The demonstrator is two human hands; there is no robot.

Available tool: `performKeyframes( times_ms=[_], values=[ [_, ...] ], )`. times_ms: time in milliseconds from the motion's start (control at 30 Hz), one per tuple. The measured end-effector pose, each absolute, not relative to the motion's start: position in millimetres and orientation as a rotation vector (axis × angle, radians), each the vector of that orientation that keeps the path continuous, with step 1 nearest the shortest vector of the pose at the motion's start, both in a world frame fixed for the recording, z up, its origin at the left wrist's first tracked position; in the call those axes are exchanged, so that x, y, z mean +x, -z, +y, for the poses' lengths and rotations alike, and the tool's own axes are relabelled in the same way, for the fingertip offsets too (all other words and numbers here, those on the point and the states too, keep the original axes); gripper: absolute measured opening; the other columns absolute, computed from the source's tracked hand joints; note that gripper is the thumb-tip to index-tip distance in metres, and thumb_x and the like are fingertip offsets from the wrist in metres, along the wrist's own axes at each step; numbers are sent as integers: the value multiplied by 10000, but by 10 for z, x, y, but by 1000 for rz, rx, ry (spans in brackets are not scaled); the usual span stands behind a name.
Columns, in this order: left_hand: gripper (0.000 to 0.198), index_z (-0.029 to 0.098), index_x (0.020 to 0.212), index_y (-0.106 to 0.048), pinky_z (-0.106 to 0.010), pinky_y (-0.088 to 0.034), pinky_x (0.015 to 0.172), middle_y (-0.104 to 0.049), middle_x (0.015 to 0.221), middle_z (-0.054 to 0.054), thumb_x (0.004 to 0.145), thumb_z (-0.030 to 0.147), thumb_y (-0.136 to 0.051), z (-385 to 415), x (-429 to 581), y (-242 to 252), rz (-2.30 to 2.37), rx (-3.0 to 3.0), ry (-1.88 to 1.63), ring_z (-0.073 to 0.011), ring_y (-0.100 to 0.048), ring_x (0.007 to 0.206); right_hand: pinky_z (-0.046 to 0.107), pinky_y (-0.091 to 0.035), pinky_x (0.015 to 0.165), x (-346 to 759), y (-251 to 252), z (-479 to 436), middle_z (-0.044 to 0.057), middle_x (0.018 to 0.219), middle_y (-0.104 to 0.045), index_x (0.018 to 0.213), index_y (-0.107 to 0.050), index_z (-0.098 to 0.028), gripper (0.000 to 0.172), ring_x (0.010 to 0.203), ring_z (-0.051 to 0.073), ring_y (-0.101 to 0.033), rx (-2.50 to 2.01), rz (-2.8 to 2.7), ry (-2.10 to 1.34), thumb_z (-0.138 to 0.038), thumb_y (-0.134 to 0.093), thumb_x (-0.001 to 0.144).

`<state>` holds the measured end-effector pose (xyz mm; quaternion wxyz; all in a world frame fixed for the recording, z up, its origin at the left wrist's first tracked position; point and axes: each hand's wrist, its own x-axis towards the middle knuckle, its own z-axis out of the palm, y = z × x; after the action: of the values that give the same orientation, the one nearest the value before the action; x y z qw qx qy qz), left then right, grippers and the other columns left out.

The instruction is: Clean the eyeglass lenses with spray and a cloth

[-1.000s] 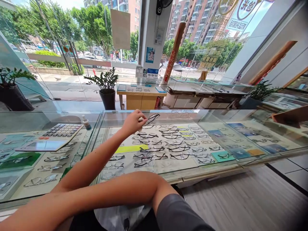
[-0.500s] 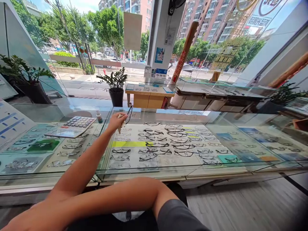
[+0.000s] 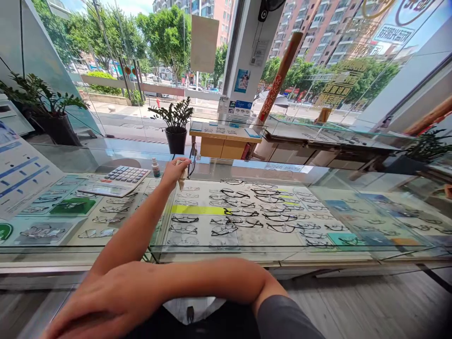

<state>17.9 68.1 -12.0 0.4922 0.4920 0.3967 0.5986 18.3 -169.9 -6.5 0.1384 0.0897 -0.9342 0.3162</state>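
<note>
Stretched out over the glass counter, my left hand [image 3: 175, 170] is closed on a pair of dark-framed eyeglasses [image 3: 192, 161], held up on edge. A crumpled beige cloth [image 3: 181, 176] is bunched in the same hand, hanging below the fingers. My right arm crosses in front of my body. My right hand [image 3: 106, 294] lies over my left arm near the elbow at the lower left, holding nothing visible; its fingers stretch toward the bottom edge, partly cut off. Beneath the glass top [image 3: 247, 172], several rows of eyeglasses lie on white lining.
A large-keyed calculator [image 3: 122, 181] and a small spray bottle [image 3: 156, 168] stand left of my left hand. A printed board [image 3: 24, 172] leans at the far left. Beyond the counter are a potted plant [image 3: 175, 134], a wooden display table [image 3: 221, 147] and tall windows.
The view has shifted a little, so the counter sits further right. The eyeglasses in my left hand have turned more upright. More of my right hand shows now.
</note>
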Motion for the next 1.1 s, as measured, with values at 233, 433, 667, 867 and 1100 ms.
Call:
performKeyframes(
  times_ms=[233, 433, 667, 867, 1100],
  values=[
    [515, 187, 875, -783, -252, -355, 534, -599, 643, 36, 624, 573, -1013, 568, 247, 55, 870, 1203, -1447, -100, -477, 558, 317, -492, 790, 1445, -282, -698, 31, 868, -768, 912, -679, -234, 286, 806, 189, -680, -806, -1978, -231, -393, -560, 1117],
    [501, 180, 867, -796, -235, -464, 602, -717, 754, 1, 612, 546, -1024, 469, 342, 15, 745, 1141, -1472, -108, -592, 633, 307, -414, 707, 1863, -119, -177, -41, 724, -626, 1044, -702, -235, 287, 678, 175, -574, -1227, -1513, -313, -515, -649, 1013],
    [484, 190, 877, -794, -248, -499, 653, -785, 862, -33, 663, 565, -1012, 366, 382, -1, 739, 1235, -1471, -133, -650, 713, 299, -379, 639, 1899, 43, -96, -60, 667, -533, 947, -708, -221, 368, 626, 146, -469, -998, -1499, -613, -581, -648, 993],
    [573, 196, 907, -750, -283, -522, 658, -781, 863, -45, 669, 660, -988, 368, 374, 0, 791, 1281, -1461, -169, -678, 721, 296, -352, 607, 1977, 85, -4, -63, 632, -521, 967, -776, -208, 386, 607, 145, -445, -1039, -1424, -605, -579, -674, 989],
    [518, 191, 918, -781, -356, -594, 855, -864, 1011, -112, 771, 663, -939, 433, 311, 49, 866, 1454, -1500, -266, -793, 961, 371, -549, 794, 2267, -49, 26, 52, 797, -799, 1141, -779, -201, 373, 757, 240, -735, -1243, -1261, -288, -497, -570, 1055]
  ],
)
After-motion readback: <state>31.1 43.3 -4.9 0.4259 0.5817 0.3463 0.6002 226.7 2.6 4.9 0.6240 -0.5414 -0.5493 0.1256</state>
